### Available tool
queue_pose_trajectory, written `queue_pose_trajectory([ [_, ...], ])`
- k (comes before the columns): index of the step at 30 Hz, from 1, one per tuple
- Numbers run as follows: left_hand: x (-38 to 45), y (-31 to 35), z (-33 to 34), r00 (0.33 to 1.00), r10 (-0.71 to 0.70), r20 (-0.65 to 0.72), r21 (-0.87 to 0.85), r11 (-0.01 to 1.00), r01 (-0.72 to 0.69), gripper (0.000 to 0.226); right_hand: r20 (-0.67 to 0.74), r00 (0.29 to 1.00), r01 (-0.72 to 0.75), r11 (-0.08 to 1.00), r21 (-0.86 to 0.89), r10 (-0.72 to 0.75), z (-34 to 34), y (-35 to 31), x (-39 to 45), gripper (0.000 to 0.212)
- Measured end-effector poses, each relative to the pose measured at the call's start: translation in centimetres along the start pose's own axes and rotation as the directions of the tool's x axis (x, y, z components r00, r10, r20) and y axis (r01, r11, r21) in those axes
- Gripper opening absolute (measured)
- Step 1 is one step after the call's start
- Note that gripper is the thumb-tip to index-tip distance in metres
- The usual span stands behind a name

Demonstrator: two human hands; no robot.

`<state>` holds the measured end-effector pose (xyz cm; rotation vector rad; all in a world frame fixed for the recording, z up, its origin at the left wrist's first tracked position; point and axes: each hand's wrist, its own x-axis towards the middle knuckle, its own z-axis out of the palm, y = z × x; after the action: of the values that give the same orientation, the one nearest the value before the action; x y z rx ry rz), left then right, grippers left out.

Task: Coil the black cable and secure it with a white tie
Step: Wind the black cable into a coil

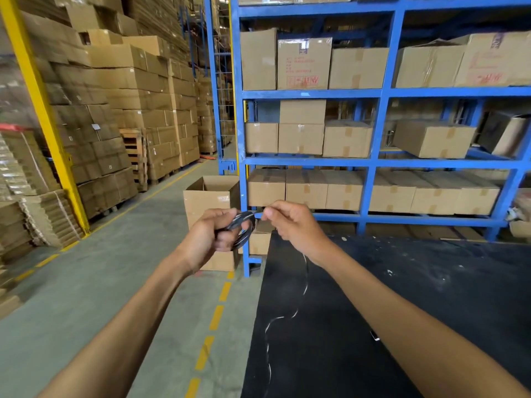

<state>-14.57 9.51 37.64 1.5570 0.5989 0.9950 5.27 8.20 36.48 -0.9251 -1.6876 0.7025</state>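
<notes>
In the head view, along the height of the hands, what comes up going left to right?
Yellow post → open cardboard box → left hand → coiled black cable → right hand → blue shelf upright.

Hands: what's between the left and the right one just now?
In the head view, the coiled black cable sits in the left hand. A short white tie runs from the coil to the right hand, whose fingertips pinch it.

Cable coil (242, 229) between both hands, above table (402, 311) edge; open box (211, 196) behind, shelving (373, 162) beyond.
</notes>
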Motion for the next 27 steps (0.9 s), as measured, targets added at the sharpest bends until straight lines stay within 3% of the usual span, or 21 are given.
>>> queue_pose_trajectory([
  [2,-0.2,0.7,0.0,0.999,0.027,0.044,-0.199,0.98,-0.018,0.032,0.012,0.999,-0.039,0.994,0.104,0.038,0.8,0.7,-0.2,0.026],
  [5,-0.1,1.8,0.2,0.986,0.157,0.047,-0.478,0.871,-0.116,0.035,0.079,0.986,-0.16,0.974,0.159,0.149,2.3,1.7,-0.9,0.029],
  [7,0.3,2.4,0.4,0.972,0.237,-0.003,-0.527,0.825,-0.203,0.034,0.166,0.963,-0.237,0.959,0.154,0.211,3.6,2.1,-1.9,0.03],
  [10,1.2,2.2,0.8,0.929,0.313,-0.198,-0.319,0.875,-0.363,0.031,0.291,0.932,-0.265,0.953,0.149,0.214,5.3,1.2,-3.5,0.031],
  [13,1.6,1.5,0.9,0.855,0.332,-0.398,-0.085,0.915,-0.395,0.035,0.436,0.884,-0.231,0.969,0.093,0.168,5.6,-0.8,-4.4,0.029],
  [15,1.7,1.6,0.0,0.793,0.428,-0.433,0.252,0.903,-0.349,0.026,0.483,0.867,-0.199,0.974,0.111,0.122,5.0,-2.3,-4.1,0.029],
  [17,1.5,1.6,-1.0,0.819,0.484,-0.308,0.573,0.782,-0.246,0.03,0.424,0.901,-0.176,0.97,0.168,0.09,3.8,-3.6,-3.2,0.032],
  [19,1.0,1.5,-1.6,0.89,0.418,-0.181,0.68,0.707,-0.194,0.036,0.27,0.959,-0.138,0.974,0.177,0.087,2.1,-4.9,-1.9,0.033],
  [24,0.3,2.9,-0.5,0.973,0.232,0.002,0.449,0.869,-0.208,0.039,-0.029,0.999,0.02,0.999,-0.035,-0.021,-1.0,-7.0,0.8,0.029],
  [27,0.4,4.3,0.3,0.979,0.194,0.054,0.169,0.965,-0.201,0.042,-0.111,0.993,0.033,0.999,0.01,-0.032,-2.3,-7.2,2.2,0.018],
])
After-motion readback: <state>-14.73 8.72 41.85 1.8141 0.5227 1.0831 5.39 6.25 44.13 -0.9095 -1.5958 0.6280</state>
